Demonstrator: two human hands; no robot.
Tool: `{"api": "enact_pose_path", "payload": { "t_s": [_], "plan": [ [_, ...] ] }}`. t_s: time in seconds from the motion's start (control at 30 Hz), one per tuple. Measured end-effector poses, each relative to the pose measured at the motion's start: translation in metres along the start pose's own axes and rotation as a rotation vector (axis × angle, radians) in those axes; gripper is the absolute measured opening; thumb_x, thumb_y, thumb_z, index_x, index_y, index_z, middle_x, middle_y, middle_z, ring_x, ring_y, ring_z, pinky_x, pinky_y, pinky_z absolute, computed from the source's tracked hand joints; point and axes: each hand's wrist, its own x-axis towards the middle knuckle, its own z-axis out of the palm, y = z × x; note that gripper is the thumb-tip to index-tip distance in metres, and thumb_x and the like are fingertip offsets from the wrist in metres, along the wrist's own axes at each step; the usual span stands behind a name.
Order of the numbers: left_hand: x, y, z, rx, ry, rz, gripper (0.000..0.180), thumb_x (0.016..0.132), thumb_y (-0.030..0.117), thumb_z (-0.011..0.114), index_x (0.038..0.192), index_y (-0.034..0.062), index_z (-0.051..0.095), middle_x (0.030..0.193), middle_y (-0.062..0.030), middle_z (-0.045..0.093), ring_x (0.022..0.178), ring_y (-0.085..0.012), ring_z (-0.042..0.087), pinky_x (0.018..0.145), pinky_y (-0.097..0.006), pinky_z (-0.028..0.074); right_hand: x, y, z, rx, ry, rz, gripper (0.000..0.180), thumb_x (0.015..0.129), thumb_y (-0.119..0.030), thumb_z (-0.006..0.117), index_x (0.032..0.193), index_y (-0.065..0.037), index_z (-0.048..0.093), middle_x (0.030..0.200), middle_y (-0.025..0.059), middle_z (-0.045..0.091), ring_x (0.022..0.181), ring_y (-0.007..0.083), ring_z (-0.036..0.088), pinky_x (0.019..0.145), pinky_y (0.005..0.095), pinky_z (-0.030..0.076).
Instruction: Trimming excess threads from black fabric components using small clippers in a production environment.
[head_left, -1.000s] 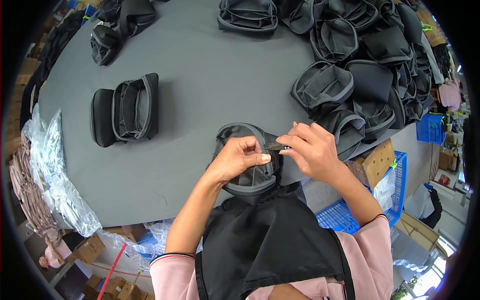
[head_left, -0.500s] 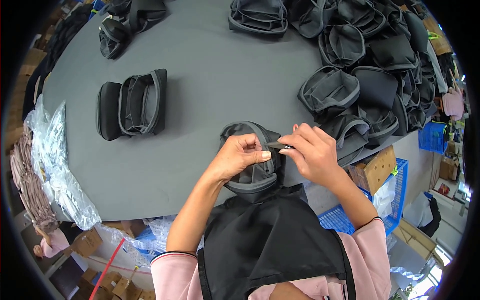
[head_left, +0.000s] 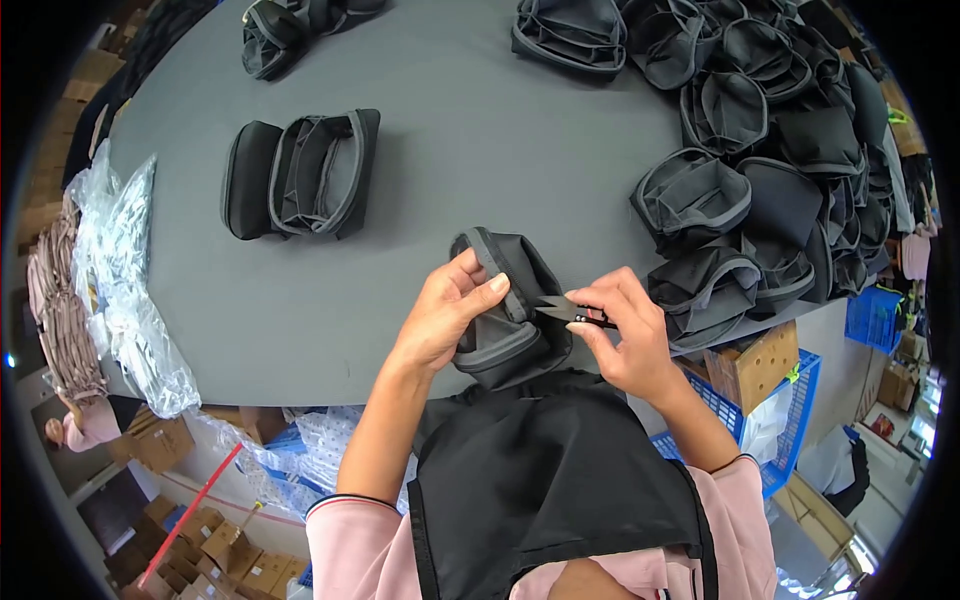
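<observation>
In front of me, at the table's near edge, is a black fabric pouch with a grey zipper rim. My left hand pinches this rim between thumb and fingers, tilting the pouch on its side. Thread snips with a black handle are in my right hand, gripped between thumb and fingers. Their parted blades point left, close to the zipper edge; whether they touch the fabric I cannot tell.
Another pouch stands open with its lid folded left. A heap of similar pouches fills the table's right side. Clear plastic bags hang over the left edge. A blue crate with a wooden block stands at right.
The pouch has been tipped onto its side, with its outer wall now facing the snips. My right hand has shifted slightly down, and the snips' blades now show apart.
</observation>
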Motion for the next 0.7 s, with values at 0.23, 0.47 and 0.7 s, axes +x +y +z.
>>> {"api": "enact_pose_path", "payload": {
  "t_s": [0.23, 0.47, 0.7],
  "plan": [
    [-0.003, -0.004, 0.001, -0.006, 0.040, 0.013, 0.030, 0.087, 0.016, 0.061, 0.112, 0.0011, 0.055, 0.104, -0.0054, 0.061, 0.094, -0.0114, 0.056, 0.085, -0.027, 0.045, 0.002, -0.001, 0.006, -0.144, -0.105, -0.138, 0.032, 0.063, -0.004, 0.072, 0.093, -0.006, 0.061, 0.079, 0.0057, 0.053, 0.062, 0.0231, 0.056, 0.054, 0.0332, 0.044],
    [-0.002, -0.007, 0.000, -0.020, 0.041, 0.016, 0.030, 0.087, 0.014, 0.061, 0.113, 0.0012, 0.055, 0.105, -0.0057, 0.061, 0.095, -0.0122, 0.056, 0.086, -0.027, 0.045, -0.001, -0.001, 0.015, -0.174, -0.042, -0.173, 0.032, 0.063, -0.004, 0.072, 0.093, -0.006, 0.062, 0.077, 0.0049, 0.053, 0.061, 0.0224, 0.056, 0.053, 0.0324, 0.044],
    [-0.004, -0.003, 0.001, -0.030, 0.071, 0.034, 0.028, 0.087, 0.012, 0.061, 0.111, -0.0001, 0.054, 0.103, -0.0059, 0.062, 0.092, -0.0121, 0.058, 0.084, -0.027, 0.046, -0.006, -0.008, 0.014, -0.135, 0.049, -0.168, 0.028, 0.064, -0.003, 0.071, 0.091, -0.006, 0.063, 0.076, 0.0054, 0.054, 0.061, 0.0227, 0.056, 0.054, 0.0319, 0.045]
  ]
}}
